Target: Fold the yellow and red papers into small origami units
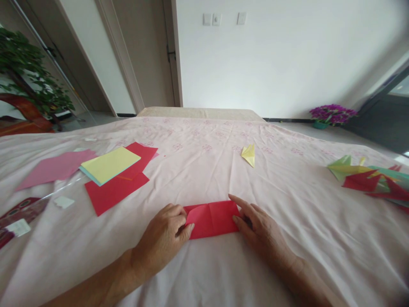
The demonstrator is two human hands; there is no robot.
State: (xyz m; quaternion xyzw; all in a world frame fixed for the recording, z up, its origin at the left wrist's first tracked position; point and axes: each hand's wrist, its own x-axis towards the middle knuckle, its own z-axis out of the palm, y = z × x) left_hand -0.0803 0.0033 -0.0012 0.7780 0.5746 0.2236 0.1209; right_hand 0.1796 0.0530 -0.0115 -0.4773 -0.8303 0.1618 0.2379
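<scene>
The red folded paper [214, 219] lies on the pink floral cloth [191, 179], directly between the left hand [164, 228] and the right hand [265, 226]. Its long sides run crosswise; a vertical crease marks its middle, and the upper layer curves upward near its left end.

Left hand: the thumb rests on the paper at the left end, and the remaining fingers are curled behind that end. The hand pinches the left end of the paper, which extends from the thumb toward the right hand.

Right hand: the thumb tip contacts the right edge of the paper. The index finger extends to the upper right corner, clear of the thumb. The paper lies to the left of this hand. Whether its curled fingers grip the edge cannot be told.

Surrounding items: a yellow folded piece [249, 155] lies beyond the paper, toward the far side of the cloth and well apart from both hands. Beyond the left hand, a yellow sheet [110, 164] overlaps red sheets [116, 194], with pink sheets [56, 168] farther left. A group of multicolored folded shapes [359, 181] occupies the far right side, well apart from the right hand.
</scene>
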